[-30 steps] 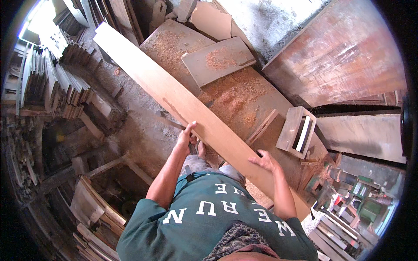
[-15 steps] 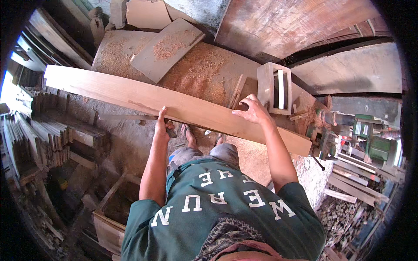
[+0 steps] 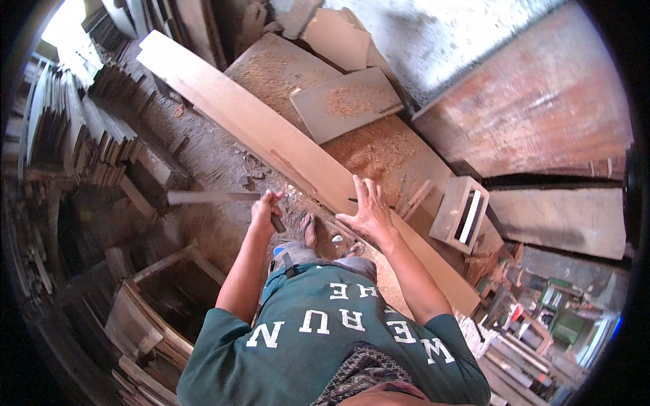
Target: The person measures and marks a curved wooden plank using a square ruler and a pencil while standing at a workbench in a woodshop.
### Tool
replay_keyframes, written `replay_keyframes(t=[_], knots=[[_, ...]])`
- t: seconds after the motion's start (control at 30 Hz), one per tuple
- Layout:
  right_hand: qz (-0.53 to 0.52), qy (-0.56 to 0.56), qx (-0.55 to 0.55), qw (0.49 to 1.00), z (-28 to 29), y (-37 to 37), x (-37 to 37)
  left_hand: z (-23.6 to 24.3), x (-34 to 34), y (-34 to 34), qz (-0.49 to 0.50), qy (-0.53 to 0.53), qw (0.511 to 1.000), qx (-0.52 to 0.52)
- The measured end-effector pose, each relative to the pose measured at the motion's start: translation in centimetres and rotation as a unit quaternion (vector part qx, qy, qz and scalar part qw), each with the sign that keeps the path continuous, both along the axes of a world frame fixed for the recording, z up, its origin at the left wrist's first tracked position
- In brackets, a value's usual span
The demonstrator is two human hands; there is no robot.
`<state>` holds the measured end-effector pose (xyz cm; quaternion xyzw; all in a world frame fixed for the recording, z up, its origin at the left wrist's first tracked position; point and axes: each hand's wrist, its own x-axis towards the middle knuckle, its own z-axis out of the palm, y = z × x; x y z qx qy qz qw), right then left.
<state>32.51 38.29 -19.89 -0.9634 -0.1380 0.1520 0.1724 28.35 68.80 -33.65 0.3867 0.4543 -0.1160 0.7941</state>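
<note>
A long, pale planed wooden board (image 3: 250, 122) runs diagonally from the upper left to the lower right. My right hand (image 3: 371, 213) rests on its near half, fingers stretched over the face and thumb near the edge. A thin dark pencil (image 3: 353, 199) pokes out on both sides of those fingers; how they grip it is partly hidden. Off the board's near edge, my left hand (image 3: 266, 211) is closed around a try square (image 3: 213, 197). The square's long thin blade points left, slightly blurred, and its dark stock shows below my fingers.
Behind the board, a sawdust-strewn bench (image 3: 423, 152) carries a loose flat panel (image 3: 345, 101) and a small box-like wooden frame (image 3: 460, 215). Stacked planks (image 3: 88, 135) stand at the left. A green machine or clamp (image 3: 569, 321) and timber strips lie lower right. My feet are below the board.
The view has turned, so the board slants more steeply. My left hand has come off the board's edge with the try square. My right hand has flattened onto the board.
</note>
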Motion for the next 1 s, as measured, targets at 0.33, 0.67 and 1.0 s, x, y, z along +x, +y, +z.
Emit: replay_keyframes(t=[0.33,0.67,1.0], knots=[[0.090,-0.029,-0.078,0.992,-1.3,16.2,10.7,0.8,11.3,4.4,0.180,-0.069,0.974,0.123],[0.138,0.005,-0.076,0.988,-3.8,19.3,13.4,3.2,13.5,4.1,0.062,0.047,0.973,0.216],[0.142,-0.005,-0.061,0.988,-3.0,19.6,10.9,-1.0,12.9,4.5,0.065,-0.048,0.948,0.306]])
